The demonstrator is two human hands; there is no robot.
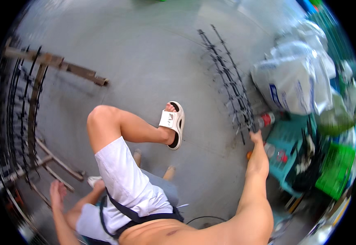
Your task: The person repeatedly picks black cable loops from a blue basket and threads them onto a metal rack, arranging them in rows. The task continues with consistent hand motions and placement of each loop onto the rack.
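Observation:
My right arm is stretched out, and my right hand point(256, 136) grips the near end of a bundle of dark rods point(231, 87) set with many short prongs. The rods point away from me above the grey floor; whether they touch it I cannot tell. At my left side, my left hand point(57, 194) hangs empty with its fingers loosely apart, near the rack's lower bars. More dark pronged rods point(20, 98) hang along the rack point(55, 61) at the left, which has a brown, worn beam.
White plastic bags point(292, 77) are piled at the right, beside a teal plastic stool or table point(282, 175). A bottle with a red label point(265, 119) is near my right hand. A green crate point(336, 169) stands farther right. My slippered foot point(174, 126) is raised across my leg.

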